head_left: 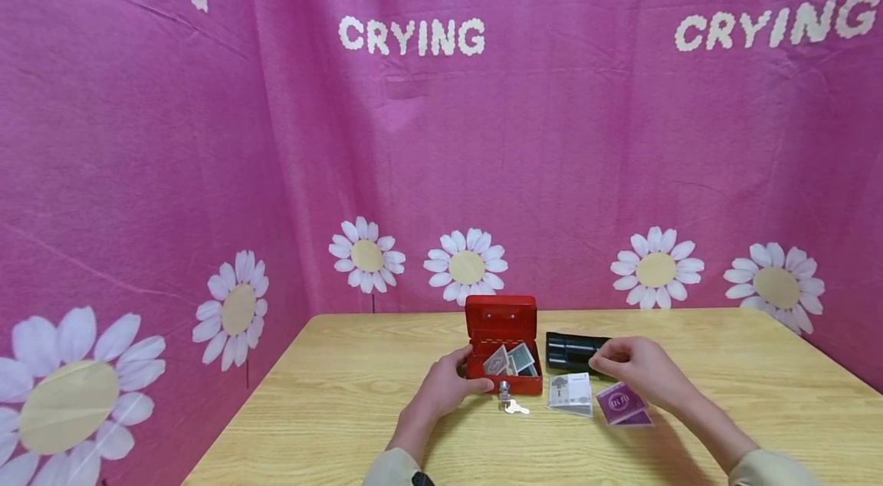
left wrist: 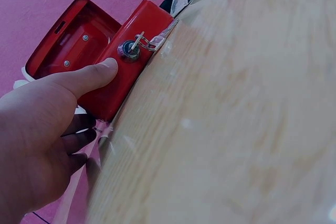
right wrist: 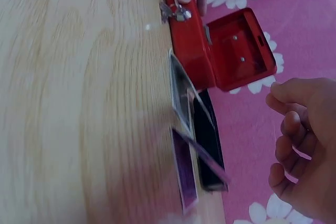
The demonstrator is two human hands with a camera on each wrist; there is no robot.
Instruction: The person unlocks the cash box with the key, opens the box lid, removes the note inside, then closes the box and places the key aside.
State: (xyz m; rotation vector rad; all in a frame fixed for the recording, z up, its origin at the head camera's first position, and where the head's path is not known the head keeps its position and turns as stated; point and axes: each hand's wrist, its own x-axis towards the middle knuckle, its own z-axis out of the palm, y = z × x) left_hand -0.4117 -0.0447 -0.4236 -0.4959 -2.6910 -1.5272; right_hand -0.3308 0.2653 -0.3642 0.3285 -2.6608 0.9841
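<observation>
A small red cash box [head_left: 507,386] stands on the table with its lid [head_left: 501,315] raised; folded notes [head_left: 519,357] lie inside. My left hand [head_left: 448,386] holds its left front corner, the thumb [left wrist: 107,70] on the front face beside the lock [left wrist: 129,50]. Keys [head_left: 515,407] hang from that lock. Over the right end of a black wallet-like case [head_left: 567,352] hovers my right hand [head_left: 645,372], fingers loosely bent, with nothing seen between them. Just in front of it lie a folded purple note [head_left: 621,403] and a folded pale grey note [head_left: 570,392].
The wooden table [head_left: 310,409] reaches back to a pink curtain [head_left: 538,164] printed with daisies and lettering. Another stretch of curtain runs along the left side. The black case lies right beside the cash box, behind the folded notes.
</observation>
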